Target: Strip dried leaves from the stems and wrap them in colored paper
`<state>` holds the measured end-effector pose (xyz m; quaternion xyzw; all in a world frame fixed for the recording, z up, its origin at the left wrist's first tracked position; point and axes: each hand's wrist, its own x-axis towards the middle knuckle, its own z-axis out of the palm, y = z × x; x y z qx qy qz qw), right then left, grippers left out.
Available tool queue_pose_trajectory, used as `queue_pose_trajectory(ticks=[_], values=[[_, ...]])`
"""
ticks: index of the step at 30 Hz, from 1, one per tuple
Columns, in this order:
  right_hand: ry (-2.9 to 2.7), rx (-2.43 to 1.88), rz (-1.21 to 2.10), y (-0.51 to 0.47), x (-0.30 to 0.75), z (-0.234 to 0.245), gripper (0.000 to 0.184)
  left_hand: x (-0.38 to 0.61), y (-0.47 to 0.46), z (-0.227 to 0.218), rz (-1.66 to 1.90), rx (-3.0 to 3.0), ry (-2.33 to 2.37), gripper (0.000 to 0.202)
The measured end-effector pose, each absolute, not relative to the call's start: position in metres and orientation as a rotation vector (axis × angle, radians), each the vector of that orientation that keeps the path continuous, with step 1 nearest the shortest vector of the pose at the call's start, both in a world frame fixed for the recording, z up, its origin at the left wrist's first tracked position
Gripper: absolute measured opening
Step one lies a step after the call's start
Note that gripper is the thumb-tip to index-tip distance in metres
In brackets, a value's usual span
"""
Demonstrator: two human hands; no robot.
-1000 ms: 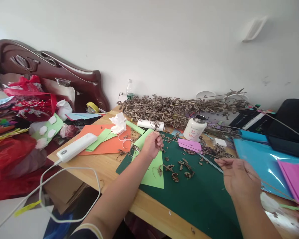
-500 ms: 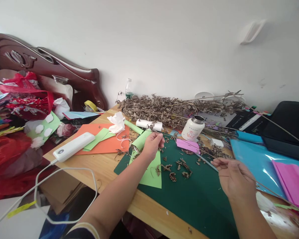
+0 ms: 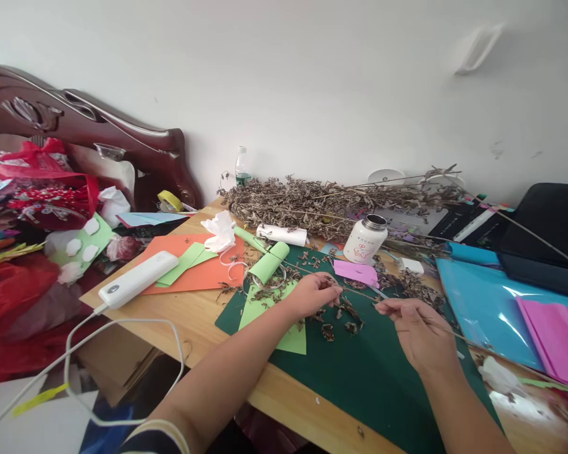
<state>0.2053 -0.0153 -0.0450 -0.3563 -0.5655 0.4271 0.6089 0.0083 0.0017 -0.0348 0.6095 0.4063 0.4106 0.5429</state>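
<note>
My left hand is pinched on a thin dried stem above the dark green cutting mat. My right hand grips the same stem a little to the right, fingers curled round it. The bare stem runs on to the right past my right wrist. Crumbled dry leaves lie on the mat under and between both hands. A light green paper sheet lies just left of my left hand, with a rolled green paper tube above it.
A big heap of dried leafy branches lies along the wall. Near it stand a white bottle and a white roll. Orange paper, a white power bank with cable, blue and pink sheets and a black bag surround the mat.
My left hand slid right along the stem toward my right hand and dropped lower. More crumbled leaves now lie near the green paper. My right hand shifted slightly left.
</note>
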Motion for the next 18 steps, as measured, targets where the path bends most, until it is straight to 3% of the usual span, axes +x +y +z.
queue_pose_trajectory(ticks=[13, 18], values=[[-1.019, -0.879, 0.848, -0.009, 0.217, -0.036, 0.021, 0.005, 0.001, -0.039, 0.983, 1.888, 1.242, 0.005], [-1.041, -0.93, 0.799, -0.008, 0.218, -0.036, 0.022, -0.007, 0.009, -0.032, 1.155, 1.557, 1.187, 0.025]])
